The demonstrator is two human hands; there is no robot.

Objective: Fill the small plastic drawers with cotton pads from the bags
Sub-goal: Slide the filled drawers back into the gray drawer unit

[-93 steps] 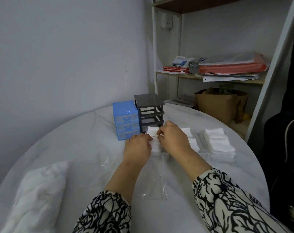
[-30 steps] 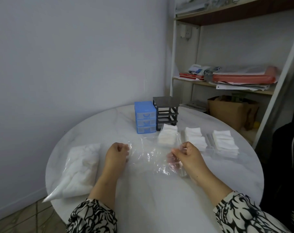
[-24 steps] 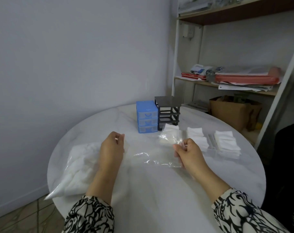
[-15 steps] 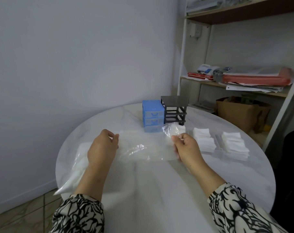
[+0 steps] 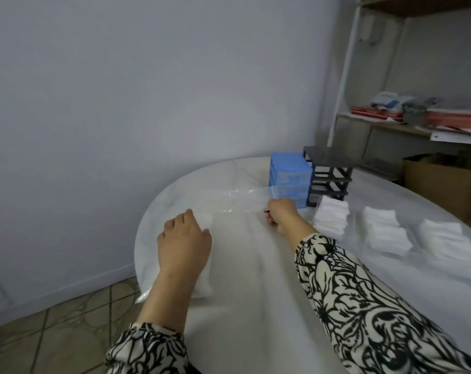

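Head view, only 1 view. Round white worktop (image 5: 256, 306) against a pale wall.

Left hand (image 5: 184, 238) low over the worktop's left edge, back of hand up. Fingers reach forward and down onto a full bag (image 5: 202, 282) of white pads lying under it. Cannot tell whether they grip it or only rest on it.

Right hand (image 5: 281, 214) further in, fingers curled, pinching the edge of an empty clear bag (image 5: 229, 198). The film is held up off the worktop and stretches leftward from the pinch. Frame blurred here; the film's far edge is hard to trace.

Blue drawers (image 5: 289, 179), a 3-tier unit, stand at the worktop's back, all 3 fronts pushed in. Dark frame (image 5: 327, 171) touching or just beside them on the right, its slots open with nothing in them.

3 stacks of white pads on the worktop's right side: stack 1 (image 5: 331, 218) just in front of the dark frame and near the right hand, stack 2 (image 5: 385, 230) beside it, stack 3 (image 5: 450, 244) furthest right.

Both sleeves black-and-cream patterned (image 5: 364, 306).

Behind: shelf (image 5: 391, 125) with red folders and papers, cardboard box (image 5: 444, 182) below. Tiled floor (image 5: 53, 333) at lower left.
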